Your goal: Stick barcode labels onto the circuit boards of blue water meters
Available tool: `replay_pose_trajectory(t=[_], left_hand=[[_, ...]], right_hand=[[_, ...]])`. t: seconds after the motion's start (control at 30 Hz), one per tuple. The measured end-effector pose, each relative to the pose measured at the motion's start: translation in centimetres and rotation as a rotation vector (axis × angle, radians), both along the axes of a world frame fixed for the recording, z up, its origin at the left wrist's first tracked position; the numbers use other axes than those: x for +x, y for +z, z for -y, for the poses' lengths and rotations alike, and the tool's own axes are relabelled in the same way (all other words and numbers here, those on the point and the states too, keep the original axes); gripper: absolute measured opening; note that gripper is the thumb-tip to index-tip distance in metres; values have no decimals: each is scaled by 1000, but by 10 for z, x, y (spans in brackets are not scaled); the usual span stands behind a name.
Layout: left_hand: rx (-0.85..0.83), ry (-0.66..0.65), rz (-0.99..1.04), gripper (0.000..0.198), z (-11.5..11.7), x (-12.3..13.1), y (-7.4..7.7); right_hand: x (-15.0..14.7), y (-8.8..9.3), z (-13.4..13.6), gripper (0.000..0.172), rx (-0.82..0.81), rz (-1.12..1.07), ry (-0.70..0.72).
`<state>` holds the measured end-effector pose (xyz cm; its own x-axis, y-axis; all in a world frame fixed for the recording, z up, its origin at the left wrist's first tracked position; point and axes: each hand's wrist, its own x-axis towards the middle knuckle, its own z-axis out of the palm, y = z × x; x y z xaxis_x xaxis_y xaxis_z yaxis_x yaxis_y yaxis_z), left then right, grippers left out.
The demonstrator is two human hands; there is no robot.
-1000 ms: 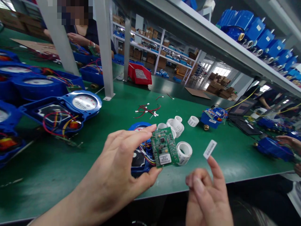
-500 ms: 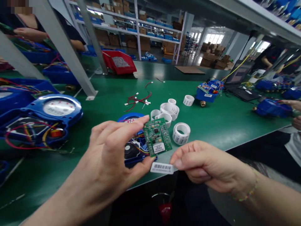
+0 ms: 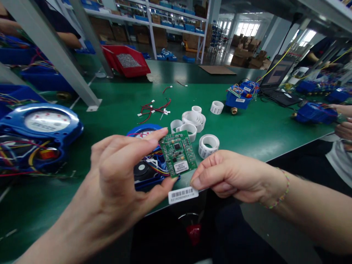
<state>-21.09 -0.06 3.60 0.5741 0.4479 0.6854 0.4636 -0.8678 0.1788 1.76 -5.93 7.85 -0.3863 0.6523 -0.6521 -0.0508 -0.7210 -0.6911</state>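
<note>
Between the thumb and fingers of my left hand [image 3: 121, 176] is a green circuit board [image 3: 176, 148], gripped by its edges. The board's chip side faces me, with a small white label [image 3: 181, 167] near its lower edge. My right hand [image 3: 222, 176] pinches a white barcode sticker [image 3: 183, 194] at its right end, just below the board. Behind my left hand, partly hidden, lies an open blue meter housing [image 3: 145, 128] with wires inside. Beyond the board stand several rolls of white labels, the nearest roll [image 3: 209, 146] just above my right hand.
Loose red and black wires [image 3: 154, 110] with white plugs lie mid-bench. A larger blue meter [image 3: 44, 124] sits at left beside a metal post [image 3: 63, 62]. Farther back are a red bin [image 3: 125, 60], a wired blue unit [image 3: 239, 97] and a laptop [image 3: 277, 77]. Another person's hands [image 3: 343, 124] show at right.
My view has shifted slightly, so the bench things sit a bit further left and higher. The barcode sticker has turned more squarely towards me; both hands keep their hold.
</note>
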Motion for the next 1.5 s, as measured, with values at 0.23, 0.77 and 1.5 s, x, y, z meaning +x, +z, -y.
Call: replay_pose_trajectory(t=[0.23, 0.77, 1.5], left_hand=[[58, -9, -18, 69, 2, 3, 6], [-594, -292, 414, 81, -28, -1, 6], [-621, -276, 539, 79, -34, 4, -9]], right_hand=[[-4, 0, 1, 7, 0, -13, 7], [-31, -27, 50, 0, 901, 619, -84], [-79, -59, 44, 7, 1233, 1181, -167]])
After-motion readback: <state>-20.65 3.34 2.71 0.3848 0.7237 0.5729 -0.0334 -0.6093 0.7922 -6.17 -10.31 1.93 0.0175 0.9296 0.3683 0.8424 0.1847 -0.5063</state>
